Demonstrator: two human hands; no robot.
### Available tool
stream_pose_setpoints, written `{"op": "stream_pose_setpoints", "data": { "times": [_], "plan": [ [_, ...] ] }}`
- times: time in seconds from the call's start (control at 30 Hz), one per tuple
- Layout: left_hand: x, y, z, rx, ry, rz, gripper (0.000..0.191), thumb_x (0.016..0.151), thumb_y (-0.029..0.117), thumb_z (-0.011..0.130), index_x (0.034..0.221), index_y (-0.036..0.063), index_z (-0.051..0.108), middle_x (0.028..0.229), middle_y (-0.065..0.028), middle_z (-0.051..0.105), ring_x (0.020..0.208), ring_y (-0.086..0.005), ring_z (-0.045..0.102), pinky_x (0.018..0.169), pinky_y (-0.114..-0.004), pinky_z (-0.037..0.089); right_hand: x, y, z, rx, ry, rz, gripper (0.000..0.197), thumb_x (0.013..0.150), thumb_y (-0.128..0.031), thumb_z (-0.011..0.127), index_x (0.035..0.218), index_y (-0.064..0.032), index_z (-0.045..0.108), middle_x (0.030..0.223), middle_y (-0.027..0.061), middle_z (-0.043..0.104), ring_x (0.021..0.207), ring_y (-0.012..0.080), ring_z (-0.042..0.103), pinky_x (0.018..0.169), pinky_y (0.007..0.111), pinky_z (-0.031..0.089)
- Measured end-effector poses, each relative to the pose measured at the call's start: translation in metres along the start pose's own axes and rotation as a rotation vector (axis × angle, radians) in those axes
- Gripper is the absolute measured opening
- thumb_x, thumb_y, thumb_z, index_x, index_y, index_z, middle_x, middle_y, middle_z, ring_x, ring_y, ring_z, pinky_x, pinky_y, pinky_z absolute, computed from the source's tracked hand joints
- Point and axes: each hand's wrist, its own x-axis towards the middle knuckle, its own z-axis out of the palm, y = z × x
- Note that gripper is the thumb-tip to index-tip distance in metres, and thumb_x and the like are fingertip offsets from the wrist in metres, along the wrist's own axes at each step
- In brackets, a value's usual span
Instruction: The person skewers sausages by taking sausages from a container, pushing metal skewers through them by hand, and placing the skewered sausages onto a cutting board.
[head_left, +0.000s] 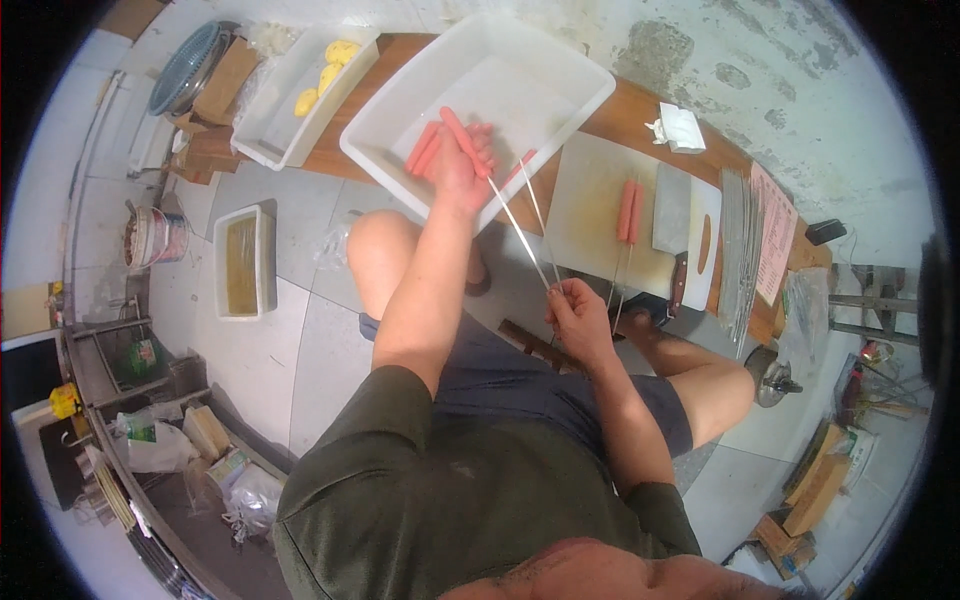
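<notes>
My left hand (459, 169) is closed around a pink sausage (454, 124) over a white plastic tub (525, 82). More pink sausages (422, 150) lie beside and partly under that hand. Two thin metal skewers (523, 232) are pinched in my right hand (581, 319). One skewer's tip meets the lower end of the held sausage; whether it has gone in cannot be made out. The other skewer points up toward another sausage (517, 169) at the tub's near wall. Right of the tub, two skewered sausages (629, 212) rest on a white cutting board (585, 180).
A cleaver (672, 210) lies on the board, beside a bundle of metal skewers (735, 262) and a pink printed sheet (774, 232). Yellow packets (328, 77) sit in a narrower tub (274, 120) at left. A tray of brownish liquid (244, 262) stands on the floor.
</notes>
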Motion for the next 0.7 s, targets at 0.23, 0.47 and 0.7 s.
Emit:
{"op": "stream_pose_setpoints", "data": {
  "times": [0.23,0.47,0.7],
  "plan": [
    [-0.001,0.000,0.005,-0.057,0.028,0.020,0.037,0.102,0.043,0.025,0.108,0.0118,0.046,0.097,-0.0062,0.053,0.076,-0.0191,0.056,0.050,-0.023,0.041,0.000,0.000,-0.001,0.017,0.014,0.016,0.013,0.094,-0.016,0.055,0.095,-0.0033,0.055,0.064,0.0012,0.056,0.049,0.0061,0.046,0.045,0.021,0.036],
    [0.002,0.001,-0.004,-0.036,-0.051,0.001,0.038,0.102,0.043,0.025,0.107,0.0114,0.045,0.092,-0.0067,0.053,0.074,-0.0162,0.055,0.049,-0.022,0.039,-0.003,-0.010,-0.002,-0.004,0.001,0.090,0.018,0.093,-0.016,0.055,0.096,0.0010,0.058,0.068,0.0029,0.059,0.062,0.0089,0.054,0.059,0.025,0.044],
    [-0.005,0.000,0.011,0.007,0.018,0.002,0.044,0.102,0.046,0.023,0.099,0.0092,0.047,0.078,-0.0072,0.051,0.067,-0.0138,0.053,0.047,-0.022,0.036,-0.004,-0.011,-0.004,-0.024,0.002,0.082,0.018,0.092,-0.016,0.056,0.095,0.0014,0.057,0.069,0.0032,0.059,0.062,0.0092,0.054,0.060,0.025,0.044]
  ]
}}
